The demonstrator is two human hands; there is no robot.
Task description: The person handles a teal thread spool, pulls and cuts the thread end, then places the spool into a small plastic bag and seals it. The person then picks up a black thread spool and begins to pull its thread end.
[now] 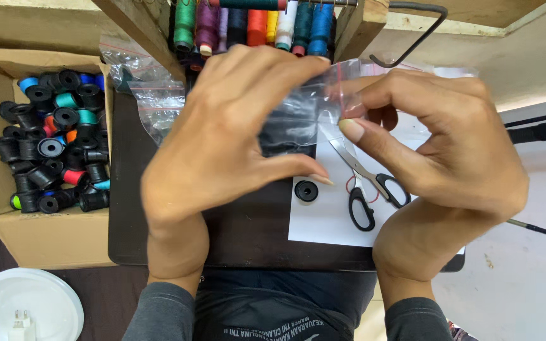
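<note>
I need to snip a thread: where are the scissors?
In the head view, the black-handled scissors lie on the white sheet, right of the lone black spool, just under the right hand.

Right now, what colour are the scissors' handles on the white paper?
Black, seen in the head view: the scissors lie on the white paper.

A small clear plastic bag (304,113) (glossy, red strip along its top edge) is held up between both hands, something dark inside, thumbs and fingertips pinching its sides.
</note>
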